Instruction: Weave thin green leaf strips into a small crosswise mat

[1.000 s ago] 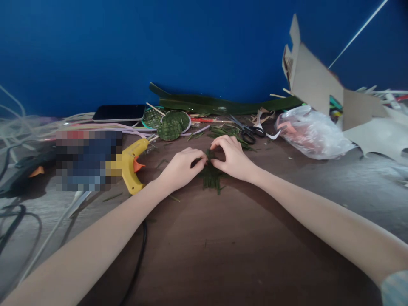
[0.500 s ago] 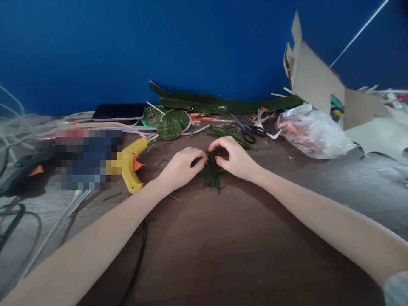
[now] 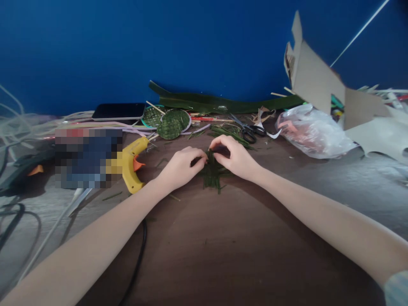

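Note:
Between my hands a small piece of woven green leaf strips [image 3: 212,176] lies on the brown table, its loose ends pointing toward me. My left hand [image 3: 186,165] pinches its left upper edge with thumb and forefinger. From the other side, my right hand [image 3: 234,155] closes thumb and forefinger on the strips near the top. The exact contact at the fingertips is partly hidden. Just behind the right hand lie loose green leaf strips [image 3: 219,131] and black-handled scissors [image 3: 250,132].
A yellow glue gun [image 3: 130,165] lies left of my left hand. Behind are round woven green pieces [image 3: 170,124], a phone [image 3: 119,111] and a long leaf [image 3: 219,104]. A plastic bag [image 3: 314,131] and cut cardboard [image 3: 318,76] stand at right. A black cable [image 3: 140,255] crosses near my left forearm.
My right thumb has moved slightly up and left, nearer its forefinger at the top of the strips. My left hand stays almost still.

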`<action>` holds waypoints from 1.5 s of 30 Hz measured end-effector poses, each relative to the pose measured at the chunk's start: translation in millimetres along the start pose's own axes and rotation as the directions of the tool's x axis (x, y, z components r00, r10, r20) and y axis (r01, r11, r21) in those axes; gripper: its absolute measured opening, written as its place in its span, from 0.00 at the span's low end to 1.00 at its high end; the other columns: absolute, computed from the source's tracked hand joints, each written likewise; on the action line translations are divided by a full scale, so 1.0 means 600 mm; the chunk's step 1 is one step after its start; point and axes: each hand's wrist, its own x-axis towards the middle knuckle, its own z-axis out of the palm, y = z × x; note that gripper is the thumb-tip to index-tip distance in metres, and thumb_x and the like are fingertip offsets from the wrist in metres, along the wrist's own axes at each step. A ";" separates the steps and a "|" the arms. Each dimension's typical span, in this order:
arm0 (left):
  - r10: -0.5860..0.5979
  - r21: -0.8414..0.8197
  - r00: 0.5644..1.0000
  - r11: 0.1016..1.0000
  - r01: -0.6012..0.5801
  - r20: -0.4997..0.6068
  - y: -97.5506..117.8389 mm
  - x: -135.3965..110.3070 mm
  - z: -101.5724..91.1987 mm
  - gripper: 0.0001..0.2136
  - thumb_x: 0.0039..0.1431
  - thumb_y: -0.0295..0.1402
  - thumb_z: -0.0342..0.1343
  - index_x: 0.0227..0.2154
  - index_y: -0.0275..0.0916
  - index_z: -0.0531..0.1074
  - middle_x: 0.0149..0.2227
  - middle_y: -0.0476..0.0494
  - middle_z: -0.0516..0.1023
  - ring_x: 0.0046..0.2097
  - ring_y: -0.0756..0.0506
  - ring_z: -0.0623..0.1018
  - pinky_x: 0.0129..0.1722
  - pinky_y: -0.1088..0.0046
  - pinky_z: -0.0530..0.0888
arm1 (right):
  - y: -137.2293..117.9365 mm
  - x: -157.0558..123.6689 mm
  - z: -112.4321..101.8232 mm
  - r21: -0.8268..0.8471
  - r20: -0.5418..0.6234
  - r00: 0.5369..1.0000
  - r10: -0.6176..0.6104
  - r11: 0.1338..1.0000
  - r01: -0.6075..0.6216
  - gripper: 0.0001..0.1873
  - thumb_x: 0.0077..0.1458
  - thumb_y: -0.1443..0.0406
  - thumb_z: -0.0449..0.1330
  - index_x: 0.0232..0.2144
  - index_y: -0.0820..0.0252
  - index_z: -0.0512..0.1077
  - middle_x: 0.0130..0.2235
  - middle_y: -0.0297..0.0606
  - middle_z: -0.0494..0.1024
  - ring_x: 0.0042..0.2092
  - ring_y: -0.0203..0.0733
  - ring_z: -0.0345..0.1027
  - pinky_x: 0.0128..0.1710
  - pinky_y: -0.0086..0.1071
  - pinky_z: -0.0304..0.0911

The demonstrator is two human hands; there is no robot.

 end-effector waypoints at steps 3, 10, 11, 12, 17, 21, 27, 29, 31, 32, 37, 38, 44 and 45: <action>-0.012 -0.010 1.000 1.000 0.012 -0.010 0.001 0.000 0.000 0.09 0.56 0.29 0.47 0.31 0.38 0.73 0.33 0.47 0.78 0.38 0.47 0.75 0.41 0.71 0.69 | 0.000 0.000 -0.001 0.002 -0.006 1.000 -0.021 1.000 0.021 0.10 0.48 0.73 0.53 0.33 0.56 0.66 0.37 0.37 0.74 0.43 0.43 0.65 0.45 0.40 0.59; -0.025 0.004 0.999 1.000 0.025 -0.019 0.002 -0.001 0.000 0.09 0.56 0.29 0.48 0.30 0.38 0.73 0.32 0.48 0.79 0.37 0.47 0.75 0.39 0.72 0.69 | 0.004 0.001 0.001 -0.068 0.013 0.998 -0.057 0.996 0.058 0.06 0.50 0.70 0.54 0.30 0.57 0.69 0.39 0.39 0.75 0.46 0.46 0.64 0.47 0.43 0.56; -0.023 0.008 1.000 1.000 0.023 -0.019 0.003 -0.001 -0.001 0.09 0.56 0.29 0.47 0.30 0.38 0.73 0.32 0.48 0.79 0.37 0.47 0.75 0.39 0.72 0.69 | 0.004 0.002 0.002 -0.091 0.022 0.999 -0.047 0.995 0.048 0.05 0.51 0.70 0.54 0.29 0.57 0.69 0.39 0.39 0.75 0.45 0.46 0.63 0.47 0.44 0.56; -0.021 0.010 1.000 1.000 0.021 -0.016 0.003 0.000 -0.001 0.09 0.56 0.29 0.47 0.29 0.38 0.73 0.32 0.48 0.79 0.37 0.47 0.75 0.39 0.71 0.69 | 0.005 0.002 0.003 -0.115 0.027 0.999 -0.038 0.993 0.041 0.04 0.51 0.69 0.55 0.29 0.57 0.69 0.39 0.39 0.75 0.46 0.47 0.63 0.47 0.44 0.56; -0.035 0.007 0.999 0.999 0.035 0.003 0.004 0.000 -0.002 0.08 0.56 0.29 0.47 0.29 0.39 0.72 0.33 0.48 0.79 0.38 0.47 0.75 0.41 0.70 0.69 | 0.007 0.001 0.007 -0.186 0.026 0.999 -0.019 0.982 0.023 0.02 0.50 0.68 0.57 0.29 0.57 0.69 0.43 0.41 0.72 0.48 0.48 0.60 0.46 0.44 0.56; -0.036 0.008 0.999 0.999 0.036 0.011 0.004 0.000 -0.003 0.09 0.56 0.29 0.47 0.29 0.39 0.72 0.34 0.48 0.79 0.38 0.46 0.75 0.41 0.70 0.69 | 0.009 0.002 0.008 -0.200 0.029 1.000 -0.007 0.980 0.013 0.05 0.50 0.68 0.57 0.32 0.56 0.69 0.44 0.41 0.72 0.48 0.49 0.60 0.46 0.44 0.56; -0.039 0.006 0.999 0.999 0.039 0.019 0.003 -0.001 -0.003 0.08 0.55 0.29 0.47 0.30 0.38 0.71 0.35 0.47 0.78 0.39 0.46 0.75 0.41 0.70 0.68 | 0.009 0.003 0.007 -0.214 0.052 0.999 0.009 0.977 0.002 0.12 0.49 0.68 0.56 0.38 0.56 0.70 0.47 0.42 0.72 0.50 0.51 0.59 0.46 0.46 0.56; -0.033 -0.010 0.999 0.999 0.033 0.016 0.003 -0.001 -0.003 0.08 0.55 0.29 0.47 0.30 0.38 0.71 0.35 0.47 0.77 0.38 0.47 0.74 0.41 0.71 0.68 | 0.009 0.003 0.007 -0.223 0.062 0.998 0.020 0.975 -0.005 0.13 0.50 0.68 0.56 0.40 0.57 0.71 0.48 0.42 0.71 0.51 0.51 0.59 0.47 0.46 0.56; -0.034 -0.025 0.999 0.999 0.034 0.008 0.004 -0.001 -0.003 0.07 0.55 0.29 0.46 0.30 0.38 0.70 0.35 0.47 0.76 0.38 0.48 0.74 0.40 0.72 0.68 | 0.009 0.003 0.007 -0.232 0.069 0.997 0.029 0.973 -0.012 0.15 0.50 0.68 0.56 0.42 0.59 0.71 0.48 0.43 0.71 0.51 0.52 0.58 0.48 0.46 0.56; -0.038 -0.026 0.999 0.999 0.038 0.003 0.004 -0.001 -0.003 0.07 0.55 0.30 0.46 0.30 0.38 0.70 0.35 0.47 0.76 0.37 0.48 0.74 0.40 0.72 0.68 | 0.009 0.003 0.008 -0.235 0.070 0.997 0.031 0.972 -0.014 0.16 0.50 0.68 0.56 0.43 0.59 0.71 0.49 0.43 0.71 0.51 0.52 0.58 0.48 0.46 0.56; -0.065 -0.019 0.998 0.998 0.065 -0.010 0.005 0.000 -0.003 0.06 0.53 0.29 0.46 0.25 0.38 0.66 0.31 0.48 0.73 0.35 0.48 0.72 0.37 0.72 0.67 | 0.006 0.003 0.008 -0.249 0.082 0.996 0.035 0.968 -0.013 0.17 0.50 0.67 0.56 0.44 0.57 0.71 0.50 0.42 0.70 0.52 0.52 0.57 0.48 0.47 0.55; -0.069 -0.018 0.998 0.997 0.069 -0.011 0.005 0.000 -0.004 0.06 0.53 0.29 0.46 0.25 0.38 0.66 0.31 0.48 0.73 0.34 0.48 0.72 0.37 0.72 0.67 | 0.005 0.003 0.008 -0.249 0.084 0.996 0.036 0.968 -0.013 0.17 0.49 0.68 0.55 0.44 0.56 0.71 0.50 0.42 0.70 0.52 0.52 0.57 0.48 0.47 0.55; -0.089 -0.002 0.996 0.996 0.089 -0.016 0.007 0.000 -0.004 0.05 0.53 0.29 0.46 0.26 0.39 0.66 0.30 0.49 0.73 0.33 0.49 0.71 0.35 0.72 0.66 | 0.003 0.003 0.007 -0.243 0.090 0.995 0.037 0.970 -0.014 0.18 0.49 0.68 0.56 0.44 0.56 0.71 0.49 0.42 0.71 0.52 0.53 0.57 0.48 0.49 0.55; -0.089 -0.003 0.996 0.996 0.089 -0.018 0.007 0.000 -0.004 0.05 0.53 0.29 0.46 0.26 0.39 0.66 0.30 0.49 0.73 0.33 0.49 0.71 0.35 0.72 0.66 | 0.003 0.003 0.006 -0.243 0.092 0.995 0.033 0.970 -0.009 0.17 0.49 0.68 0.56 0.44 0.55 0.71 0.49 0.42 0.71 0.52 0.53 0.57 0.49 0.49 0.55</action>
